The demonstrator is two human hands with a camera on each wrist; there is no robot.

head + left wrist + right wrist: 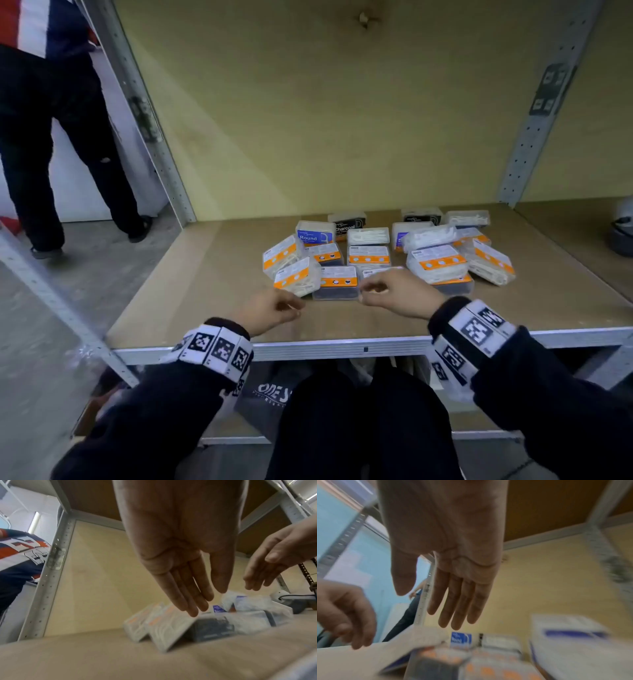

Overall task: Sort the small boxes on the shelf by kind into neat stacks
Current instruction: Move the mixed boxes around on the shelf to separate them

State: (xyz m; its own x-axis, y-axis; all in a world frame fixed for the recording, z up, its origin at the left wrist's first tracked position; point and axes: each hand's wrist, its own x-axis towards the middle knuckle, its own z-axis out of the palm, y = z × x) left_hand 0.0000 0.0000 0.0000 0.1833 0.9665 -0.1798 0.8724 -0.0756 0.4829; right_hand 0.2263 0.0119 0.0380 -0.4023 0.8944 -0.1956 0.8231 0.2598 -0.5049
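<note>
Several small boxes lie jumbled on the wooden shelf (205,274). Clear ones with orange labels and white picks (296,275) lie at the front left. Beside them is a dark-filled box with an orange label (337,286). Farther back are a blue "Round" box (315,234), a black "Charcoal" box (346,222) and a clear box of white picks (368,236). My left hand (294,306) (209,597) hovers just in front of the pile, its fingers straight and holding nothing. My right hand (368,291) (428,605) hangs over the front boxes, also with straight fingers and nothing in it.
Metal uprights (147,120) (544,113) frame the bay, and a metal rail (342,347) runs along its front edge. Another person (51,137) stands at the left beyond the shelf. A dark round object (621,236) sits in the bay to the right.
</note>
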